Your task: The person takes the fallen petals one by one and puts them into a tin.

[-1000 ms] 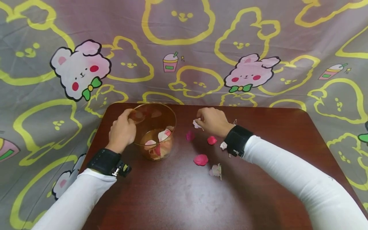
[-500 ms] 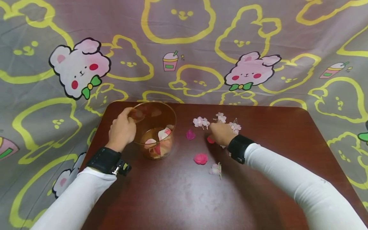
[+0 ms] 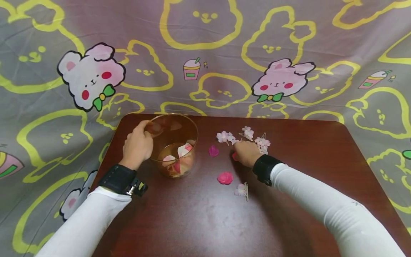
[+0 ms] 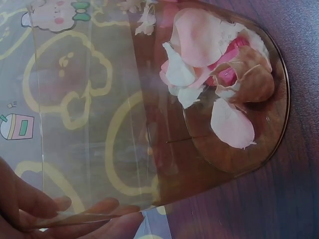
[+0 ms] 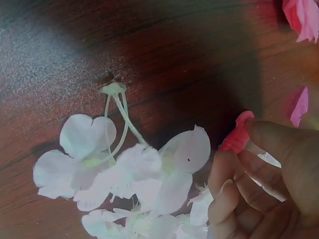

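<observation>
A clear amber-tinted cup point(image 3: 174, 144) stands on the dark red table point(image 3: 205, 214), with pink and white petals point(image 4: 214, 74) lying in its bottom. My left hand point(image 3: 137, 147) grips the cup's rim, fingers point(image 4: 94, 209) pinching the wall. My right hand point(image 3: 246, 152) is down on the table, its fingertips point(image 5: 259, 134) pinching a red petal point(image 5: 238, 137). Pale pink blossom sprigs point(image 3: 224, 136) point(image 5: 124, 174) lie just beyond it.
Loose petals lie between the cup and my right hand: a magenta one point(image 3: 213, 151), a red one point(image 3: 225, 177) and a pale blossom point(image 3: 241, 189). More blossoms point(image 3: 262, 142) sit behind my right wrist. A cartoon-print cloth point(image 3: 205, 53) hangs behind the table.
My right hand let go of the pale blossoms at the back, drew toward me and closed its fingertips on a red petal. My left hand stayed on the cup.
</observation>
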{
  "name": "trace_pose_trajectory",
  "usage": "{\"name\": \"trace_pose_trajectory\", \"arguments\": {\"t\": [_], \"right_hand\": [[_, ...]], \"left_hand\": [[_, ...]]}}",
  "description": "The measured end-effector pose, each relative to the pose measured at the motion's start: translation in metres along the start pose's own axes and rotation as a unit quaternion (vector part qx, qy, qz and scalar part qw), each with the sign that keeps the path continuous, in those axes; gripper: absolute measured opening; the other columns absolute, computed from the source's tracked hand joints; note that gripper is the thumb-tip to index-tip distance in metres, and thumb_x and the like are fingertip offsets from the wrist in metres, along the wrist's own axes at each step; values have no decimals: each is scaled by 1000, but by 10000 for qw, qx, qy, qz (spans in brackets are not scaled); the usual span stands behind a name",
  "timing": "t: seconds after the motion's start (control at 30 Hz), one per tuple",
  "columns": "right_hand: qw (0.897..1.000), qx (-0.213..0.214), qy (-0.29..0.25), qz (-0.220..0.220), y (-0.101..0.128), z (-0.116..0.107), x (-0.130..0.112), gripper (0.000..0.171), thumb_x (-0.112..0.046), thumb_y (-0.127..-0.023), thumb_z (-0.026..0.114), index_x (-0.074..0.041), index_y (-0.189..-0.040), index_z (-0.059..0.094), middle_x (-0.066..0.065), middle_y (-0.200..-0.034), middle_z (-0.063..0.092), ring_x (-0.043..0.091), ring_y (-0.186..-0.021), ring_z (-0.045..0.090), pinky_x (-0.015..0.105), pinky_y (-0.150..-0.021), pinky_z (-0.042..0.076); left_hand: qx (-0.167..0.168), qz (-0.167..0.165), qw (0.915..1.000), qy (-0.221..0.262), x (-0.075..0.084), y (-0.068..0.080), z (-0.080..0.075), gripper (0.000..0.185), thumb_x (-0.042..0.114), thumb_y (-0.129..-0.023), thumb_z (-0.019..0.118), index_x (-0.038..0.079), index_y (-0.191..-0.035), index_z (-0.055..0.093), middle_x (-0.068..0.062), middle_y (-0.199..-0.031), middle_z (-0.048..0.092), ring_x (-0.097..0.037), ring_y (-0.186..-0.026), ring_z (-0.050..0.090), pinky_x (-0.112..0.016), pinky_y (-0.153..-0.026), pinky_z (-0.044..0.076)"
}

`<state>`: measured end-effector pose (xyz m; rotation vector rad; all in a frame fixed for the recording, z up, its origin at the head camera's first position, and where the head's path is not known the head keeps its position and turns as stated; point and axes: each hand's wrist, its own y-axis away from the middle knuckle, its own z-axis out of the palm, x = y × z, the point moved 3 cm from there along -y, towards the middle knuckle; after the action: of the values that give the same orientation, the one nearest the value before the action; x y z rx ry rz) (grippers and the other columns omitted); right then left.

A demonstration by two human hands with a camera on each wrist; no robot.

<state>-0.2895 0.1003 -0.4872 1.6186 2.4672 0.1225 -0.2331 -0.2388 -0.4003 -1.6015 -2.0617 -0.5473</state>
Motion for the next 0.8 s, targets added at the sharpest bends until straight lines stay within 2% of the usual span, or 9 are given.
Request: {"name": "trace_pose_trajectory", "arguments": {"t": [0.23,0.43,0.6,0.7,0.8], "right_hand": [[9999,30,155,2,0,4,-3,9,-16,-90,73,-8,-88,69,10,-82,69,27,-70,64,45,-63,55],[9997,69,250,44,0,5,-4,12,-14,-90,72,-9,-80,68,11,-82,68,26,-70,64,46,-65,56],[9997,50,254,52,0,4,-2,15,-14,-90,72,-11,-76,67,8,-79,66,24,-70,62,45,-66,56],[9998,96,196,-9,2,0,-2,14,-15,-91,71,-11,-77,68,6,-74,65,23,-68,62,43,-64,55],[9994,324,60,-134,4,-11,-4,13,-15,-91,69,-9,-80,68,7,-73,66,25,-70,64,44,-63,55]], "left_hand": [[33,11,10000,-26,0,0,0,46,22,-106,28,20,-149,44,-22,-128,65,-43,-89,64,-46,-63,42],[53,0,10000,-45,-1,-1,0,46,22,-106,28,22,-149,45,-24,-135,61,-50,-101,64,-55,-69,45],[33,4,10000,-31,-1,-1,0,47,22,-106,27,21,-149,45,-23,-137,60,-51,-105,63,-57,-72,46],[27,6,10000,-30,-1,0,0,47,22,-105,27,21,-148,45,-24,-138,60,-52,-107,63,-58,-73,46],[23,-8,10000,-26,-1,0,0,47,22,-105,27,22,-149,45,-24,-138,60,-52,-108,62,-58,-73,46]]}}
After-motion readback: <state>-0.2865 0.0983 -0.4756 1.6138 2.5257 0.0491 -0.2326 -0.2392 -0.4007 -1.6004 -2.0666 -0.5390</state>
